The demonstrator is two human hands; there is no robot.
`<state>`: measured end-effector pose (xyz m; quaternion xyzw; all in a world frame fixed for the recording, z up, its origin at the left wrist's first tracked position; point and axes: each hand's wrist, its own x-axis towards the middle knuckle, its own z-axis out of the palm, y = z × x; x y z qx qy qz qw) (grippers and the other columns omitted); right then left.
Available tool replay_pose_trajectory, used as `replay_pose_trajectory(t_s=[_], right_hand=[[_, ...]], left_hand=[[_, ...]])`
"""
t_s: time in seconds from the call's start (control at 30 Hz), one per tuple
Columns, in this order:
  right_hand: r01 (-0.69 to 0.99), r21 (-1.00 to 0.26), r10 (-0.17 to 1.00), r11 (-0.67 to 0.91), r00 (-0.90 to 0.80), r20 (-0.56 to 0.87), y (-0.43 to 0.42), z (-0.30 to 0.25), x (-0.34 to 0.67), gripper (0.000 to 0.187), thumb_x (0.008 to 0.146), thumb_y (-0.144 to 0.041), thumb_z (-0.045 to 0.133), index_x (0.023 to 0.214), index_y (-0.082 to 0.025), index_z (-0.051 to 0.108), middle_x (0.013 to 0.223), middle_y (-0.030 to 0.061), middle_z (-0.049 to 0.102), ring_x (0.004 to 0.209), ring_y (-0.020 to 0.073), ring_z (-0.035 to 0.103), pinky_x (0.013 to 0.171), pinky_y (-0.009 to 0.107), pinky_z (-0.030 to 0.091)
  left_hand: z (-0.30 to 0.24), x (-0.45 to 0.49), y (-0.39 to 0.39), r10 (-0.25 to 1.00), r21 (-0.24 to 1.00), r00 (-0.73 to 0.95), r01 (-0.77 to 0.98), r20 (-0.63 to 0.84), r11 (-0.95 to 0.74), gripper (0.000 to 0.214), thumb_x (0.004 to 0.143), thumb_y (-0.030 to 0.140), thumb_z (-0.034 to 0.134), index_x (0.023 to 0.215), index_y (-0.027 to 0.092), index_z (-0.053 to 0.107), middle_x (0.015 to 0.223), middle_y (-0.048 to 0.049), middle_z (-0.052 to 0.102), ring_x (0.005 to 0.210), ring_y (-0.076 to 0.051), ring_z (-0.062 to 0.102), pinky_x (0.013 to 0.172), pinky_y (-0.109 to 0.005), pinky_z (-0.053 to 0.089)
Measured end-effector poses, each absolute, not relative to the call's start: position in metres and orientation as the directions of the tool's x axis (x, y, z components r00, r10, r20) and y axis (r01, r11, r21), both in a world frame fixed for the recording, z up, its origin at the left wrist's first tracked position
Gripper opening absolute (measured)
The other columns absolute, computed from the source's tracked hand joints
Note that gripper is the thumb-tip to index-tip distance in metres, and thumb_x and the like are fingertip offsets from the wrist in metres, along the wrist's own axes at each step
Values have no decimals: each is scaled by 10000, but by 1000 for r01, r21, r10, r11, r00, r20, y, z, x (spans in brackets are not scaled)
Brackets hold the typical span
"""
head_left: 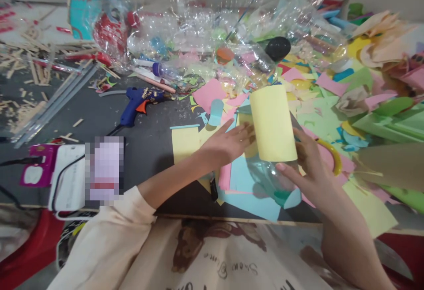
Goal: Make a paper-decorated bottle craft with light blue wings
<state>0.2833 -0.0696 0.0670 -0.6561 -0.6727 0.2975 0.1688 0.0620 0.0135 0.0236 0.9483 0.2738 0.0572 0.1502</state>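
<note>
A clear plastic bottle (270, 176) with yellow paper (274, 124) wrapped around its middle is in my right hand (309, 160). My thumb lies on the near side and the other fingers are partly hidden behind it. Greenish blue shows at the bottle's near end, beside a light blue rounded paper piece (293, 199). My left hand (228, 142) is stretched out flat, fingers apart, just left of the wrapped bottle and above light blue paper sheets (243, 173). A yellow paper piece (185, 142) with a blue top strip lies left of that hand.
A blue glue gun (134, 104) lies to the left, near clear glue sticks (56, 104) and scattered wooden bits. A phone (104, 171) and a white power strip (68, 177) sit by the front edge. Plastic bottles (185, 25) and paper scraps (331, 82) crowd the back and right.
</note>
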Motion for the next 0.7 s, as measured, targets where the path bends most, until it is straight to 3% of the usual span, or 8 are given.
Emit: replay_pose_trajectory(t_s=[0.07,0.17,0.37,0.43,0.53,0.7], right_hand=[[768,-631,973,-110,-45,-225,-71,68,280,724,911,-579,511,1513,-274,247,1293,162,605,1099,356,655,771,507,596],[783,-610,965,-123,-50,-258,-71,70,272,748,895,-602,519,1513,-284,243,1323,158,597,1095,349,658,752,485,603],[839,-540,972,69,-178,-152,-73,70,246,768,931,-608,442,1557,-258,169,1333,206,566,1027,340,679,732,482,599],[861,-494,972,119,-204,-120,-73,68,237,780,942,-612,407,1574,-257,119,1334,222,549,948,335,700,672,476,599],[885,-440,968,152,-223,-116,-71,66,225,817,938,-628,389,1586,-246,69,1402,259,487,823,316,718,545,439,581],[883,-429,959,189,-259,-111,-64,62,212,839,929,-645,379,1594,-241,66,1565,295,303,740,285,719,450,397,543]], left_hand=[[33,57,15,593,315,804,552,44,-772,356,988,120,385,1277,127,594,1381,-147,602,1356,-257,505,1111,-437,409],[44,38,3,639,294,769,606,22,-739,321,930,103,492,1228,125,610,1369,-160,600,1283,-276,563,1066,-415,449],[38,6,-55,640,309,769,608,-1,-731,313,954,292,531,1234,170,599,1398,-124,595,1316,-267,530,1073,-430,438],[33,0,-68,691,318,722,651,19,-689,332,956,285,517,1264,187,593,1345,-111,639,1268,-250,571,982,-394,488],[29,-10,-73,739,328,666,679,100,-656,285,926,221,493,1151,176,662,1201,-112,715,1155,-252,641,855,-366,530],[30,-29,-63,803,279,579,754,145,-594,281,866,132,489,1063,187,682,1179,-108,733,1137,-268,662,860,-394,539]])
